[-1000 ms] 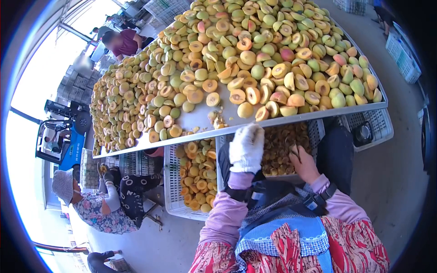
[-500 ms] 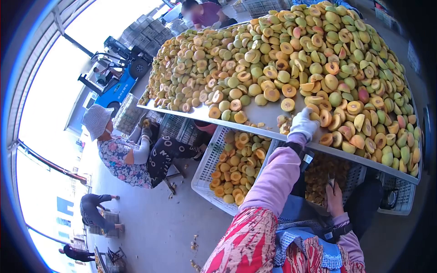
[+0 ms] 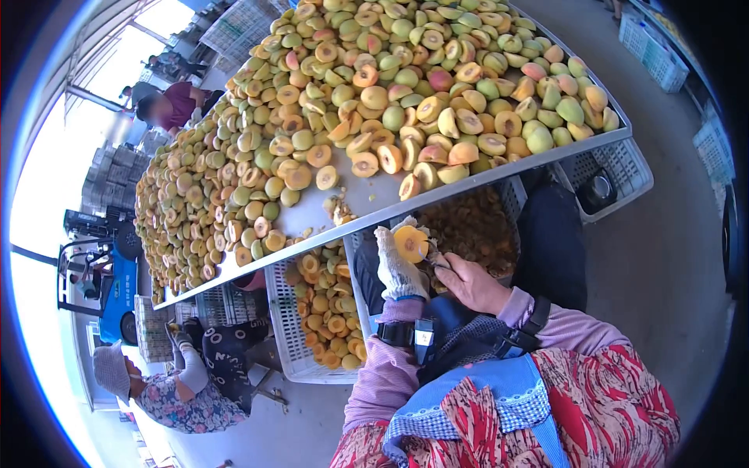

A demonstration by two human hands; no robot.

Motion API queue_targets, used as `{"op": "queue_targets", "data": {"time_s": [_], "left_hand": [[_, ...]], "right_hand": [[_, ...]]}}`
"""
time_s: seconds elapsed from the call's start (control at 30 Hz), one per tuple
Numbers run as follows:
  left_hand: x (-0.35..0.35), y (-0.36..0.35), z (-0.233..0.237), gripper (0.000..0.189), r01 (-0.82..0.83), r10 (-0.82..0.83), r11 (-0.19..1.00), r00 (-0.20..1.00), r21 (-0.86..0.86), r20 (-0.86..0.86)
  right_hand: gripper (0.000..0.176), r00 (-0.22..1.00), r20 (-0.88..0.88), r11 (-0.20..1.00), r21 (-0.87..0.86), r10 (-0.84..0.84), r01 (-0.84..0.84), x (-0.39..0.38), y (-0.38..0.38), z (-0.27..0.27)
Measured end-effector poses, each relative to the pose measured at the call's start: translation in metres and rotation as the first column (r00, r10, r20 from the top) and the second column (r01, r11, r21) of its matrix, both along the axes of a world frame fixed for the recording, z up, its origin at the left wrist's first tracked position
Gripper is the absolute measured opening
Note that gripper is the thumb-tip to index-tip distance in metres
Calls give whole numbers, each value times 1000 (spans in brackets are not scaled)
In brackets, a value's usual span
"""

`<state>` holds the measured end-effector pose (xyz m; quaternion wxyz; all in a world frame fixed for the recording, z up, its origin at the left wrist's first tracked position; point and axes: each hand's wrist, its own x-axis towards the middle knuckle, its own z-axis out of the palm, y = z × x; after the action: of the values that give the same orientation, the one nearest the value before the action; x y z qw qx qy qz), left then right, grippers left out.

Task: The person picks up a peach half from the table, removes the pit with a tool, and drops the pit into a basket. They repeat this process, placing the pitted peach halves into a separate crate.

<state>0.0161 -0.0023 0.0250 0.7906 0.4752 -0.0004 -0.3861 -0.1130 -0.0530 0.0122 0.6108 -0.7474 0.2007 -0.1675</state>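
L hand, knit white glove, is back down from the metal table, fingers round a smooth yellow peach half over the near crate. Bare R hand pinches a thin tool.

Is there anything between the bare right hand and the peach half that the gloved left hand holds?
Nothing visible stands between them. The left hand holds the peach half cut side up over a white crate. The right hand meets it directly, with only its own small tool at the fruit's edge.
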Motion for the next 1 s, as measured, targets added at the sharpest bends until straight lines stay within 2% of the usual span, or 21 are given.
{"op": "queue_targets", "data": {"time_s": [0.07, 0.13, 0.17, 0.27, 0.33, 0.37, 0.47, 0.5, 0.57, 0.67, 0.7, 0.73, 0.77, 0.8, 0.87, 0.9, 0.93, 1.0], "left_hand": [[-4, 0, -18, 54, 53, -54, 998, 997, -16, -57], [-10, -5, -26, 52, 7, -9, 1000, 997, -25, -75], [-12, -6, -31, 52, 15, -16, 1000, 997, -20, -81], [-11, -8, -47, 52, -46, 46, 999, 999, 11, -2], [-9, -8, -47, 50, 3, -4, 999, 1000, -45, -10], [-10, -7, -46, 42, 27, -38, 990, 996, -140, -78], [-8, -10, -46, 37, -60, 58, 997, 998, -47, -40], [-8, -9, -42, 36, -19, 14, 997, 997, -68, -70], [-5, -9, -36, 37, -15, 10, 999, 992, -35, -125], [0, -11, -22, 40, -1, 9, 999, 975, 35, -223], [4, -11, -21, 41, 76, -63, 996, 959, 40, -275], [5, -11, -21, 42, 155, -133, 987, 935, 42, -328], [4, -12, -23, 42, 158, -135, 987, 934, 44, -331], [2, -14, -27, 40, 146, -123, 984, 970, 99, -208], [0, -14, -37, 37, 103, -116, 973, 992, 209, 49], [2, -12, -35, 41, 195, -221, 945, 972, 262, 74], [2, -12, -34, 41, 198, -224, 944, 972, 262, 74], [0, -13, -30, 32, 280, -250, 944, 952, 172, -179]], "right_hand": [[30, 1000, -10, 998, 61, 1, 0, 0, 1, -3], [31, 999, 16, 997, -48, -52, 52, 5, 0, -12], [31, 998, -31, 998, -44, -49, 48, 4, 0, -15], [31, 994, -82, 998, -14, -65, 64, 5, 3, -17], [33, 993, -94, 997, 14, -69, 70, 8, 5, -25], [34, 993, -98, 997, 36, -68, 72, 10, 6, -29], [35, 995, -92, 996, 83, -28, 36, 16, 1, -35], [35, 995, -97, 996, 87, -29, 38, 17, -1, -31], [36, 987, -145, 983, 175, 75, -49, 20, -6, -22], [39, 982, -111, 981, 138, 153, -137, 21, -12, -37], [39, 982, -112, 981, 139, 152, -136, 20, -16, -27], [38, 944, -237, 941, 302, 231, -155, 16, -21, -10], [38, 882, -343, 876, 460, 325, -144, 14, -24, -1], [38, 881, -344, 876, 460, 323, -142, 13, -28, -4], [40, 841, -247, 569, 818, 482, -85, 7, -31, -13], [43, 841, -150, 440, 891, 520, -113, 3, -34, -10], [43, 842, -150, 440, 891, 518, -112, 1, -35, -11], [43, 846, 17, 213, 965, 533, -153, -5, -36, -15]]}}
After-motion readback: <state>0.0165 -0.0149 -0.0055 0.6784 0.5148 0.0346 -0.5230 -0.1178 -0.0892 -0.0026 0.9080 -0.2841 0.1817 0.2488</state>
